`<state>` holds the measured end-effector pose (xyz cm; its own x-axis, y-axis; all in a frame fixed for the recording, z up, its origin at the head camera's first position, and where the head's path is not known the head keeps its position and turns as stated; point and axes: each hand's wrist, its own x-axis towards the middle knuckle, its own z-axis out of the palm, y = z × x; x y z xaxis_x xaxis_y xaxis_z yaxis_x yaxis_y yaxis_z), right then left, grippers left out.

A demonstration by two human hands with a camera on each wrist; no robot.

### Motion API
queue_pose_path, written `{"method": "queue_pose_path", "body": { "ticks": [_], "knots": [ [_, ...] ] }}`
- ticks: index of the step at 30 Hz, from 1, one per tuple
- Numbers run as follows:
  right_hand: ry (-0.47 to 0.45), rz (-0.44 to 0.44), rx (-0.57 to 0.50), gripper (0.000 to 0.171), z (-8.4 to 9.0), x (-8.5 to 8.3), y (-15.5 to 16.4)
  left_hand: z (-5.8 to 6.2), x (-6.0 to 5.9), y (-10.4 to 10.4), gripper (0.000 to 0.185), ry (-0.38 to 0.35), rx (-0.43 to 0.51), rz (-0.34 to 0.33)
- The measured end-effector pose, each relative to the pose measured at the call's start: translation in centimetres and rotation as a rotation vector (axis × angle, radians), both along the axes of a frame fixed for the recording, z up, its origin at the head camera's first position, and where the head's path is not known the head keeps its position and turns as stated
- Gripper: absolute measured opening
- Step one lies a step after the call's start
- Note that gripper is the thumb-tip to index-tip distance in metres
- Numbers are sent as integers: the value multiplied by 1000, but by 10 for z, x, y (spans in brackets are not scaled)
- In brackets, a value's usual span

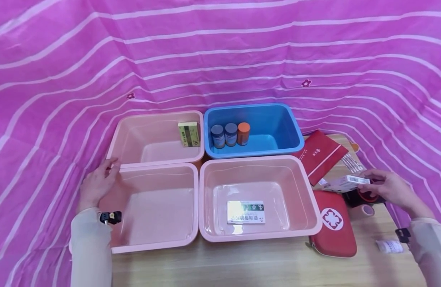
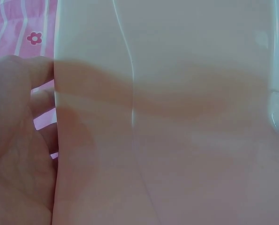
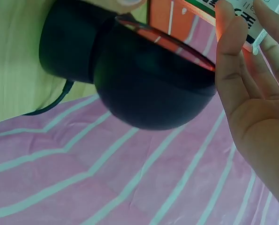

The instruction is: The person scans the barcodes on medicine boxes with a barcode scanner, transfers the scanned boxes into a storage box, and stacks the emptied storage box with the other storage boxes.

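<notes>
My left hand (image 1: 98, 183) lies against the outer left wall of the near-left pink bin (image 1: 156, 243), fingers fairly straight, thumb at the rim. In the left wrist view the palm (image 2: 17, 150) sits beside the translucent bin wall (image 2: 177, 140), and the fingers show through it as shadows. My right hand (image 1: 380, 184) pinches a small white medicine box (image 1: 349, 182) just above the table at the right. Its fingers (image 3: 233, 61) press on the box (image 3: 240, 16) over a black round object (image 3: 148, 89).
The near-right pink bin (image 1: 314, 199) holds a white medicine box (image 1: 246, 211). The far-left pink bin (image 1: 134, 135) holds a yellow-green box (image 1: 188, 134), and the blue bin (image 1: 278, 119) three bottles (image 1: 230, 134). A red first-aid pouch (image 1: 333, 223), red packet (image 1: 322, 155), tape roll (image 1: 367, 210) and small white roll (image 1: 389, 246) lie to the right.
</notes>
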<state>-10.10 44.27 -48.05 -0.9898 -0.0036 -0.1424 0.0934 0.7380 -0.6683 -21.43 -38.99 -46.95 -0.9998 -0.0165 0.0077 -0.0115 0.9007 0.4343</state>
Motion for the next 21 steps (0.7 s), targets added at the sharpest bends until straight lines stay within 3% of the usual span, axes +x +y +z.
{"method": "queue_pose_path", "body": {
  "ticks": [7, 14, 17, 21],
  "knots": [
    [-24, -22, -126, 27, 0, 3, 9, 0, 0, 1, 57, 7, 2, 2],
    [0, -27, -106, 26, 9, 5, 5, 1, 0, 1, 57, 17, -2, 3],
    [19, -29, -123, 28, 22, 4, -2, 2, 0, 2, 57, 16, 1, 1],
    [93, -9, -187, 35, 54, -2, -19, 2, 0, 2, 57, 8, 2, 1]
  ]
}}
